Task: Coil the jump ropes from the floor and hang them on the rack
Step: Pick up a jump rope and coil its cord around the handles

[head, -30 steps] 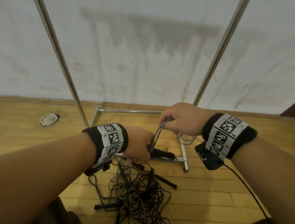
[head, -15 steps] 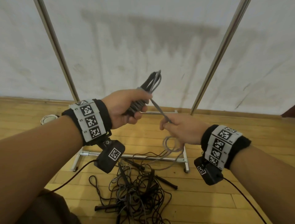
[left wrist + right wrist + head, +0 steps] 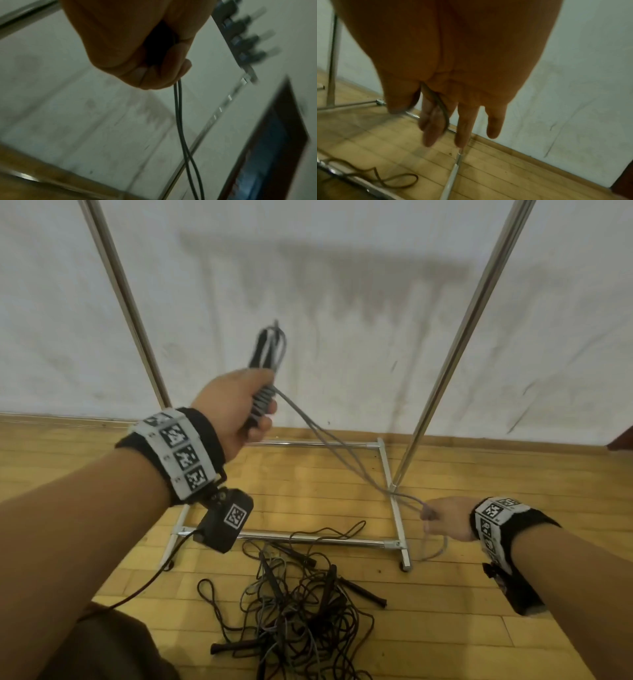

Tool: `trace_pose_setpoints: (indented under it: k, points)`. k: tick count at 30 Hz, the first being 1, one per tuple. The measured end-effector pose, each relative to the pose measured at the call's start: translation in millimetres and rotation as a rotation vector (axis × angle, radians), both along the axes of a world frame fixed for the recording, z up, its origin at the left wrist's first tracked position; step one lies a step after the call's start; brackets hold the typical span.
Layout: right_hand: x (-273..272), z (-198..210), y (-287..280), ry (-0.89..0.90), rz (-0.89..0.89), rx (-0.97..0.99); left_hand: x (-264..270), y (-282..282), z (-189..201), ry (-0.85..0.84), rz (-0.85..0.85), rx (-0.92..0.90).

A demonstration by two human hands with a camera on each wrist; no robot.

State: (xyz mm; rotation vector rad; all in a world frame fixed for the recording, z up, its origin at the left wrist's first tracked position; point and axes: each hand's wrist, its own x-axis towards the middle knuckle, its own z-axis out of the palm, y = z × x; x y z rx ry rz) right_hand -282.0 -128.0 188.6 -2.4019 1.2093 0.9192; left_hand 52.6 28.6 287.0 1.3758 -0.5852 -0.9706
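Note:
My left hand (image 3: 246, 412) is raised in front of the wall and grips the black handles of a grey jump rope (image 3: 337, 451) with several turns of cord wound round them. Two strands of the cord (image 3: 178, 115) run taut from that fist (image 3: 137, 54) down to the right. There my right hand (image 3: 440, 517) pinches the cord (image 3: 442, 109) between thumb and forefinger, and a short loop hangs below it. A tangled pile of dark jump ropes (image 3: 291, 611) lies on the wooden floor under my arms. The metal rack (image 3: 474, 313) stands against the wall.
The rack's base frame (image 3: 308, 538) lies on the floor just behind the pile, with one rope end draped over its front bar. Its left upright (image 3: 120, 292) rises beside my left arm. A dark door frame (image 3: 621, 440) is at the far right.
My hands have moved apart: the left went up and left with the handles, the right went down and right along the cord, which is now drawn out straight.

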Motion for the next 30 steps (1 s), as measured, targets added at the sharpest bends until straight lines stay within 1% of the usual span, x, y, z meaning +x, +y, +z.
trace_pose_setpoints:
  k: [1,2,4,6,9,11,12,13,15,16,18,20,22,23,26,28,30]
  points:
    - [2.3,3.1,-0.8,-0.030,-0.006,0.016,-5.8,-0.7,-6.2,-0.061,-0.050,0.036]
    - [7.3,10.1,-0.7,-0.109,-0.019,0.033,-12.4,-1.4,-11.5,-0.102,-0.099,0.061]
    - [22.8,31.9,1.5,-0.304,-0.034,0.036,-25.8,-2.9,-18.5,-0.143,-0.182,0.084]
    - [38.3,55.3,7.4,-0.432,-0.005,0.016,-36.8,-4.4,-21.6,-0.171,-0.262,0.109]
    - [57.6,79.9,23.4,-0.524,0.069,-0.025,-52.1,-3.2,-23.9,-0.203,-0.354,0.126]
    - [68.5,91.3,36.4,-0.590,0.042,-0.037,-60.4,-1.2,-23.8,-0.212,-0.417,0.131]
    - [73.8,95.9,43.5,-0.638,0.017,0.008,-62.9,-0.1,-23.5,-0.222,-0.447,0.136]
    - [78.7,99.5,51.1,-0.706,-0.015,0.114,-65.0,0.9,-23.4,-0.234,-0.473,0.142]
    - [85.1,102.3,66.9,-0.902,-0.094,0.406,-67.6,2.5,-22.9,-0.252,-0.503,0.144]
    - [86.3,102.7,74.5,-0.998,-0.146,0.496,-68.4,2.6,-22.5,-0.259,-0.512,0.139]
    - [90.9,102.3,87.7,-1.115,-0.212,0.578,-68.9,2.7,-21.4,-0.278,-0.514,0.128]
    - [96.9,99.5,97.2,-1.180,-0.200,0.688,-68.8,2.5,-20.8,-0.290,-0.519,0.121]
    - [100.9,95.7,100.2,-1.188,-0.241,0.762,-66.9,2.5,-20.2,-0.293,-0.527,0.112]
    - [101.4,94.3,99.4,-1.168,-0.258,0.745,-65.0,2.3,-20.1,-0.298,-0.515,0.105]
    - [96.5,89.2,90.8,-1.040,-0.220,0.603,-56.8,2.8,-19.1,-0.291,-0.461,0.084]
    - [92.3,89.0,84.2,-0.979,-0.148,0.540,-54.1,4.2,-18.4,-0.250,-0.469,0.083]
    - [88.0,90.2,79.1,-0.910,-0.061,0.419,-53.5,4.4,-17.9,-0.184,-0.483,0.070]
